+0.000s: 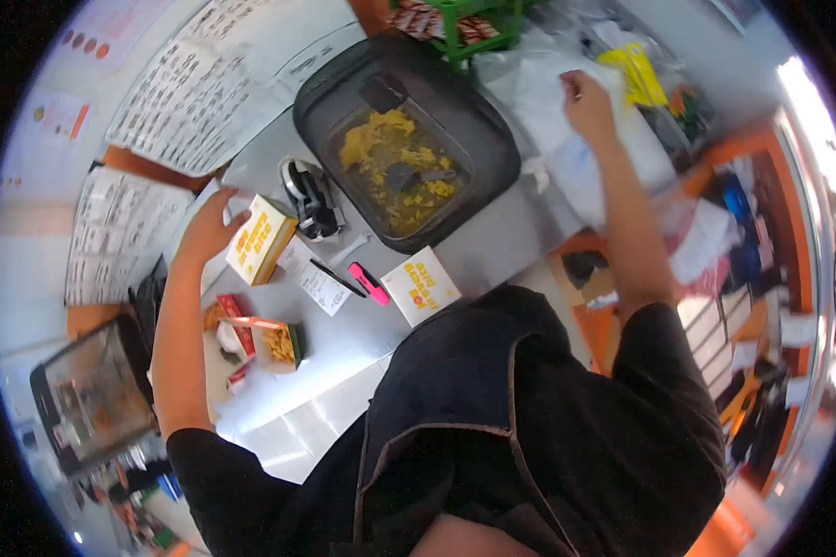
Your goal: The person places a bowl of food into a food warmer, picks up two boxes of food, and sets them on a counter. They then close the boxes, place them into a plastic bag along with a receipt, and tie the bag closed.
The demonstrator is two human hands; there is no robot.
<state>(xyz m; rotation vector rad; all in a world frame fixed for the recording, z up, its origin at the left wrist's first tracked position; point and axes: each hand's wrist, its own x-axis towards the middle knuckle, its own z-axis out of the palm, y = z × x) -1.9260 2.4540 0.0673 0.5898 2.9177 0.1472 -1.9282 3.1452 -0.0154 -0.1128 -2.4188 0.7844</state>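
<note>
1. My left hand (212, 226), left of centre in the frame, lies with fingers spread against the side of a yellow-and-white box (261, 239) standing on the grey counter (492, 246); the fingers are not wrapped round it.
2. My right hand (587, 100), at upper right, pinches white paper (548, 93) from a heap beside the counter; how firmly it holds I cannot tell.
3. Between them, at upper centre, a dark tray (488, 130) holds yellow food.
4. A second yellow-and-white box (421, 284) lies flat at centre, a pink marker (369, 283) and black pen (334, 276) just beside it.
</note>
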